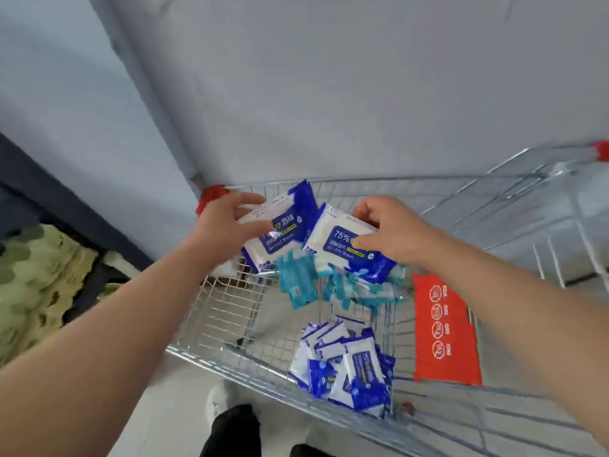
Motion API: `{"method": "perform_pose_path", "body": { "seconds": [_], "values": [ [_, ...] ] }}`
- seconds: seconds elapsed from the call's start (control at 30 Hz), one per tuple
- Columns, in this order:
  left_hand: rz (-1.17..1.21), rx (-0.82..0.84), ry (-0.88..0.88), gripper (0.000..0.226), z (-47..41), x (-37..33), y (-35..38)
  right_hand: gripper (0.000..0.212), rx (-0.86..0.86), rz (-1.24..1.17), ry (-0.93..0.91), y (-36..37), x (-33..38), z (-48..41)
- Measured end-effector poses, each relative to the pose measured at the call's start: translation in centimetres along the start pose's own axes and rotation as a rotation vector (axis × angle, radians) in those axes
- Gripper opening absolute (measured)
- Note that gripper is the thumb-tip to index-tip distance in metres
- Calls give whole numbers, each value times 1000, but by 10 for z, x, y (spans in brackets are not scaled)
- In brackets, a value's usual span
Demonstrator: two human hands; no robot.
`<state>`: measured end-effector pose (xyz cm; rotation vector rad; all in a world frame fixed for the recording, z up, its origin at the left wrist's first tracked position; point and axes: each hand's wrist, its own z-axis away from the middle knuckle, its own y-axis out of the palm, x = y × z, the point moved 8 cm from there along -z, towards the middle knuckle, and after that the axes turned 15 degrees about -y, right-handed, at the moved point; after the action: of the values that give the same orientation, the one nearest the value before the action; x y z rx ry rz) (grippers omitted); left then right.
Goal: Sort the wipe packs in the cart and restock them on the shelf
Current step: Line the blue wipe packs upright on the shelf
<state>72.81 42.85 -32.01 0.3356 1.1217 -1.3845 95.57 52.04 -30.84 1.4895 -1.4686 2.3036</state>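
Note:
I look down into a wire shopping cart (214, 324). My left hand (227, 219) grips a blue-and-white alcohol wipe pack (283, 225), held above the cart's far end. My right hand (389, 232) grips a second blue-and-white wipe pack (342, 249) marked 75%, right beside the first. Below them, several teal wipe packs (300, 285) lie in a loose heap on the cart floor. Nearer to me, several blue-and-white packs (346, 364) are piled against the cart's near wall. No shelf is visible.
A red child-seat flap (445, 331) with round warning icons hangs inside the cart at the right. Red corner bumpers (211, 197) mark the cart's far corners. A grey wall stands behind the cart. A green patterned mat (39, 278) lies on the floor at left.

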Motion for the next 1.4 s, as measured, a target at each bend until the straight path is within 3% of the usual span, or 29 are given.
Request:
{"method": "perform_pose_path", "body": {
  "seconds": [0.37,0.67,0.9,1.13,1.4],
  "values": [
    [143,-467,214,26,193,-114,-276,33,-25,-93,-505,-76,351,-35],
    [211,-700,274,16,307,-57,-489,28,58,-132,-791,9,601,-45],
    [389,-686,195,22,350,37,-647,25,30,-172,-890,134,758,-65],
    [578,-438,109,63,341,96,-755,22,100,-185,-818,226,851,-130],
    [598,-406,86,30,276,133,-864,20,138,-193,-769,301,910,-228]
  ]
}}
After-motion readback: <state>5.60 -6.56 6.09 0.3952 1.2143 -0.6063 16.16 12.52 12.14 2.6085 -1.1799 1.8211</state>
